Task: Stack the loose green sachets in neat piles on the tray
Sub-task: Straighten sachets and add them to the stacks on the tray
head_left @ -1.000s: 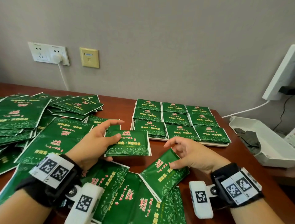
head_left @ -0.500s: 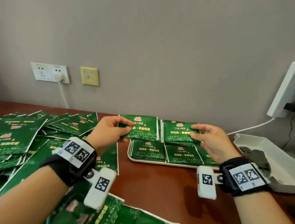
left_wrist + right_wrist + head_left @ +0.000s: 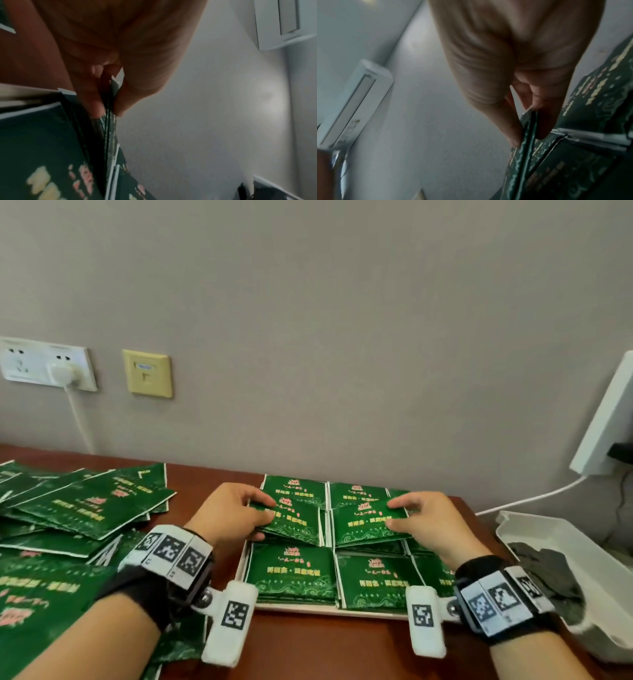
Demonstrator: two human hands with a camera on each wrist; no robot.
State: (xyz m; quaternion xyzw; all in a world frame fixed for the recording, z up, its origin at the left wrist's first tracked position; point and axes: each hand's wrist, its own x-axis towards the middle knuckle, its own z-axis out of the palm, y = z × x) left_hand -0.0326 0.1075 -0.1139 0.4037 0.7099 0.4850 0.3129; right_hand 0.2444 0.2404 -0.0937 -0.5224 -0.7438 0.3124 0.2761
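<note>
Thumb and fingers of my left hand (image 3: 230, 517) and right hand (image 3: 432, 521) each pinch a flat green foil sachet (image 3: 295, 522) over the white tray (image 3: 239, 571).

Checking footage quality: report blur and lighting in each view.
Head view: evenly lit, wide-angle bend at edges, left hand and loose sachets slightly blurred. Left wrist view: dim, soft, sachet text smeared. Right wrist view: dim, motion-blurred, right hand unsharp.
</note>
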